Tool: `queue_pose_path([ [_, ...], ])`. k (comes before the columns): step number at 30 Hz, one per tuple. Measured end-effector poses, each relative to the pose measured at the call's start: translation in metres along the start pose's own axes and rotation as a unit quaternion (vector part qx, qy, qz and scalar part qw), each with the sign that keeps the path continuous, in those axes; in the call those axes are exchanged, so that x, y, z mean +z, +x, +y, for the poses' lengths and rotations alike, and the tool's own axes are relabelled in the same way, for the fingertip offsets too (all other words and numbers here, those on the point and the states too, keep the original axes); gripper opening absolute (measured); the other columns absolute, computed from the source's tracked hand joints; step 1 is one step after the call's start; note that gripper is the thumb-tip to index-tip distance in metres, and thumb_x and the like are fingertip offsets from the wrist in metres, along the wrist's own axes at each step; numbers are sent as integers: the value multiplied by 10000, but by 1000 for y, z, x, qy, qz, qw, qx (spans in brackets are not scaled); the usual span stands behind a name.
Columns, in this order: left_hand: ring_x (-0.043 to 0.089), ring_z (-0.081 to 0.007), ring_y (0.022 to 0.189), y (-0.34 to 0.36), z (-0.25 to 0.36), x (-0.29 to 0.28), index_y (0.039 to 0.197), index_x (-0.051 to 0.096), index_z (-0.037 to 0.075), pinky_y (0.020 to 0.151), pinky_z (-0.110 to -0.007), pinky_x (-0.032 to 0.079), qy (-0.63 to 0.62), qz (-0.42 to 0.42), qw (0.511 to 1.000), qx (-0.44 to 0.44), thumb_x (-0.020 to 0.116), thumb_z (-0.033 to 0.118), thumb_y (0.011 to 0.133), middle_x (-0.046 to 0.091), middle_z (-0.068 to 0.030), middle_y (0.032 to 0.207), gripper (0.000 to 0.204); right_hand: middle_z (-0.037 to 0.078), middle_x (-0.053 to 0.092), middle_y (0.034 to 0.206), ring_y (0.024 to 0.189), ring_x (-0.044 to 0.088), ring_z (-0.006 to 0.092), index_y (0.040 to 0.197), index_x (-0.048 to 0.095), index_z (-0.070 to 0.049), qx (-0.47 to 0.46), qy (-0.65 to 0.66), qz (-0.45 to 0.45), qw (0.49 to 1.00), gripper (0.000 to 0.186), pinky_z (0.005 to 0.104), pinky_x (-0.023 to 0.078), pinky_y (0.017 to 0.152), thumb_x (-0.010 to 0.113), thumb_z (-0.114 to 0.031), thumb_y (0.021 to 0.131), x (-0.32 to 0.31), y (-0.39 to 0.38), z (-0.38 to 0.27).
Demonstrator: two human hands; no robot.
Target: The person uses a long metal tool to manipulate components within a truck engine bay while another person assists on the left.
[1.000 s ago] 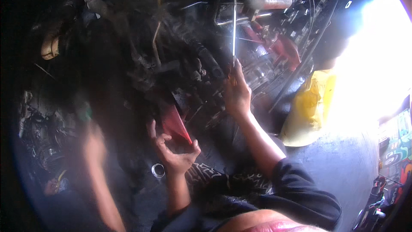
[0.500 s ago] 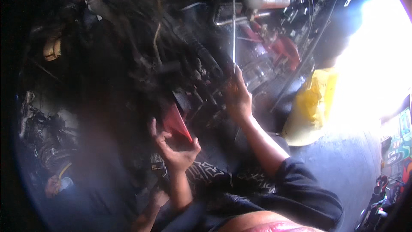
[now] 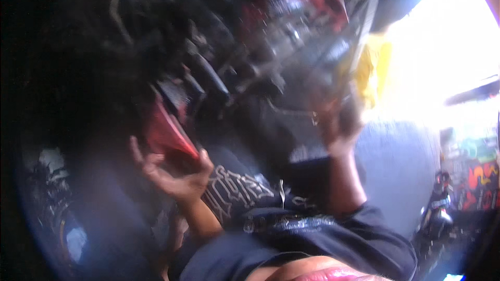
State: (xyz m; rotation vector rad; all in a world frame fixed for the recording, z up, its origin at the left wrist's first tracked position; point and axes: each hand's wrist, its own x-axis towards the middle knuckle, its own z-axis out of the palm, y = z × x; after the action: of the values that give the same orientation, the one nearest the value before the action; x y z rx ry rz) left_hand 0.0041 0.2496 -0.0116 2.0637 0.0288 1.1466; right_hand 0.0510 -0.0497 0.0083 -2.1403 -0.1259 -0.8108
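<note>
- Long, thin, pale metal-looking rod (image 3: 363, 34): it slanted through the upper right of the frame, its lower end at the right hand (image 3: 341, 125) and its upper end near the top edge, blurred along its length.
- The right hand, right of centre, was closed around the rod's lower end; the blur hid how each finger lay.
- The left hand (image 3: 174, 179), left of centre and lower down, stood open, its fingers bent and spread apart from the thumb.
- Red, flat, wedge-shaped panel (image 3: 167, 131): it sat just above the left hand, narrowing toward its lower right tip. The thumb was right beside that tip; whether it touched could not be told.
- Dark, greasy-looking machine parts (image 3: 208, 75) crowded the upper middle of the frame, among them a short black cylinder set at a slant above and to the right of the red panel.
- A red, curved part (image 3: 330, 8) lay among them near the top edge, left of the rod.
- Yellow, crumpled sheet-like material (image 3: 376, 70) showed just right of the rod, against a white glare.
- A smooth blue-grey surface (image 3: 398, 161) spread to the right of the right forearm.
- Black cloth with a pale, looping pattern (image 3: 237, 190) lay between the forearms, and a black sleeve (image 3: 377, 231) covered the right upper arm at the lower right.
</note>
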Motion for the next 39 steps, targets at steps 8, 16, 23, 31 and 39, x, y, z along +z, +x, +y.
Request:
queue_pose_path([
  [8, 537, -300, 1070, 8, -5, -6, 1175, 395, -7, 926, -403, 438, -77, -6, 997, 18, 822, 196, 640, 487, -187, 1139, 714, 56, 637, 781, 636, 581, 93, 1053, 663, 12, -50, -195, 17, 979, 226, 240, 471, 561, 626, -166, 919, -180, 31, 22],
  [16, 483, -384, 1203, 25, 24, -6, 1206, 353, -33, 1027, -478, 408, 34, -53, 995, 73, 834, 308, 682, 408, -295, 1322, 789, 142, 647, 865, 762, 636, 289, 1072, 617, -40, 74, -384, 90, 916, 248, 367, 510, 684, 677, -53, 832, -177, -89, 166],
  [23, 414, -432, 1274, 41, 39, -4, 1213, 322, -13, 1087, -531, 340, 64, -84, 984, 142, 845, 289, 677, 381, -303, 1357, 807, 153, 662, 858, 811, 660, 307, 1114, 616, -103, 479, -419, -180, 750, 267, 425, 507, 692, 597, -163, 854, -144, -228, 285],
  [31, 358, -452, 1299, 37, 33, 1, 1173, 326, 19, 1099, -568, 330, -20, -52, 992, 112, 845, 253, 663, 358, -243, 1294, 764, 146, 674, 941, 877, 661, 329, 1145, 619, -159, 492, -359, -211, 764, 288, 443, 514, 747, 570, -211, 866, -153, -240, 240],
  [39, 424, -425, 1267, 44, 12, -3, 1316, 250, -53, 1074, -508, 363, 26, -19, 991, 133, 811, 340, 677, 335, -317, 1391, 937, 141, 685, 1015, 930, 663, 347, 1171, 626, -207, 380, -309, -260, 832, 314, 455, 522, 798, 557, -253, 868, -173, -161, 188],
])
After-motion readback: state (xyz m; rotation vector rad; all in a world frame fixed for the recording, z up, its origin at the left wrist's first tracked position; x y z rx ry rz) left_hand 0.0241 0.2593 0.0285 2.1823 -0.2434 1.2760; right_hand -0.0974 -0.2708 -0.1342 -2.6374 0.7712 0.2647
